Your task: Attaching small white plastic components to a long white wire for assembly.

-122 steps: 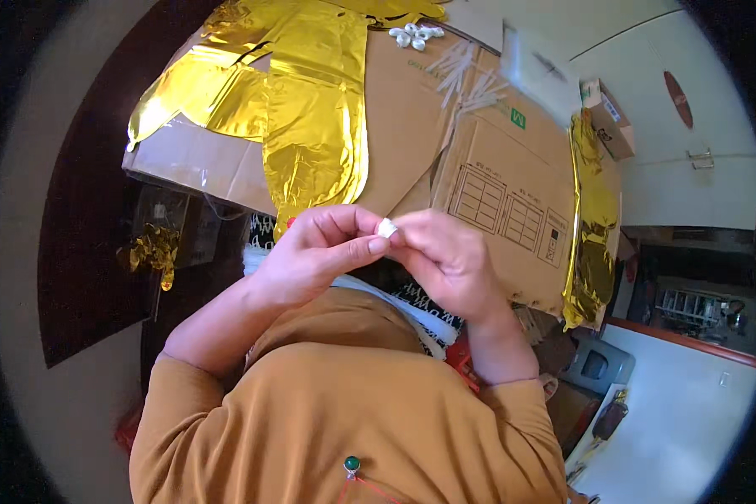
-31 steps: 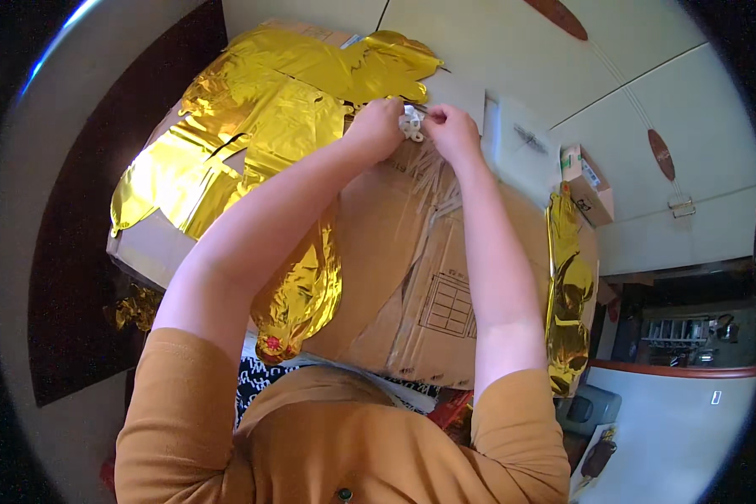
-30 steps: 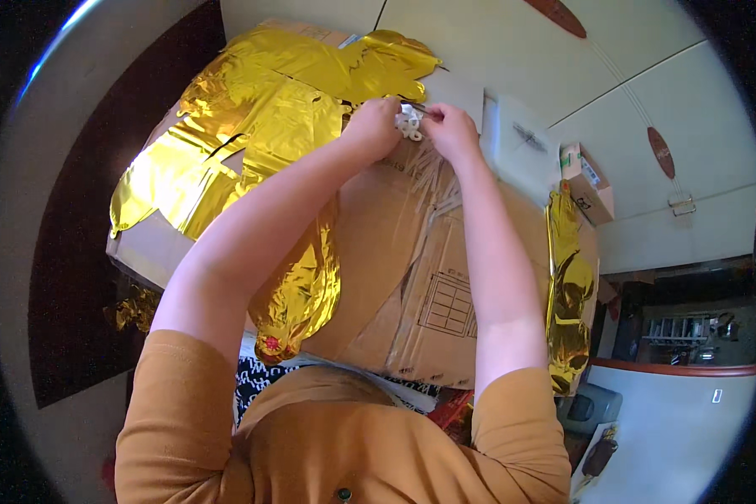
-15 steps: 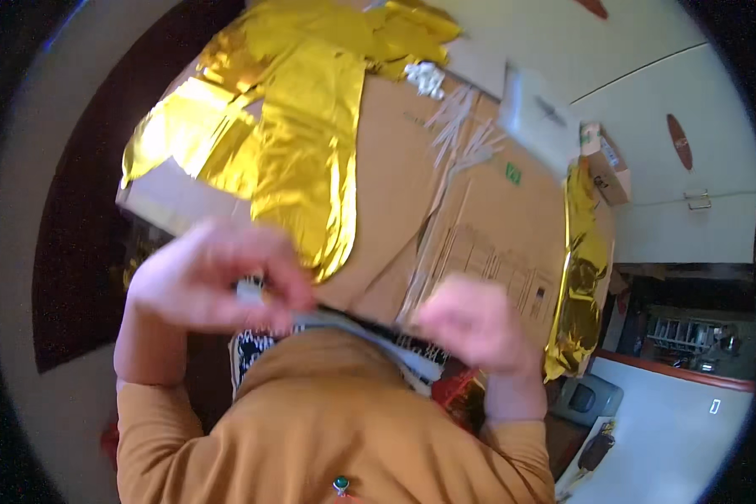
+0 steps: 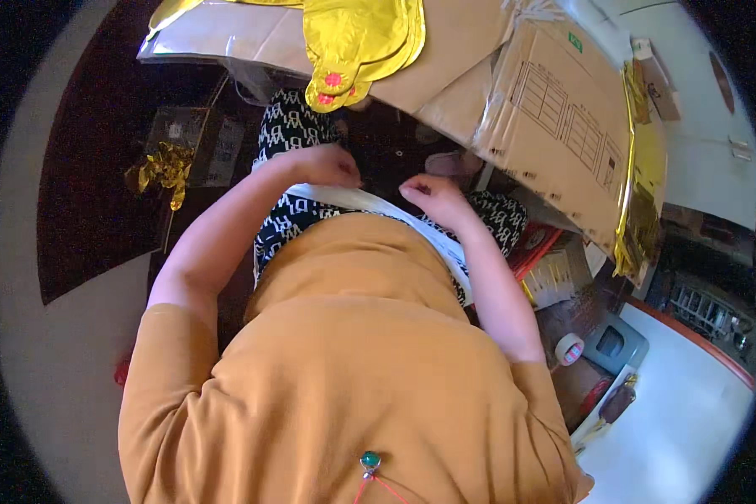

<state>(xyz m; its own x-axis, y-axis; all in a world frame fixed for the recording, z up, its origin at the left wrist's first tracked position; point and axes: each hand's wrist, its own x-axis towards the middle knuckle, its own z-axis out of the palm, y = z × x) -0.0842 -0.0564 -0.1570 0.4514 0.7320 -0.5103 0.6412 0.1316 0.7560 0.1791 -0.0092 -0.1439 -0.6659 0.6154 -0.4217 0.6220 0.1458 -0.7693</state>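
Over my lap, my left hand (image 5: 332,166) has its fingers curled downward and pressed together. Across a small gap, my right hand (image 5: 435,197) is closed in a pinch, thumb against fingers. Whatever either hand holds is too small or hidden to make out. A pale strip of cloth (image 5: 353,199) runs across my lap just below both hands, over black-and-white patterned trousers (image 5: 298,126). Beyond the hands, gold foil balloons (image 5: 365,38), flat and uninflated, hang over the near edge of a cardboard sheet (image 5: 458,84).
Flattened cardboard with printed markings covers the table ahead. More gold foil (image 5: 638,185) drapes its right edge. On the left stands a dark box (image 5: 214,143) beside crumpled gold foil (image 5: 166,172). To the right are a roll of tape (image 5: 569,349), a grey plastic container (image 5: 617,343) and a white surface (image 5: 680,403).
The view has tilted down toward my lap, so the table sits higher in the picture. My hands have come closer together and are no longer blurred.
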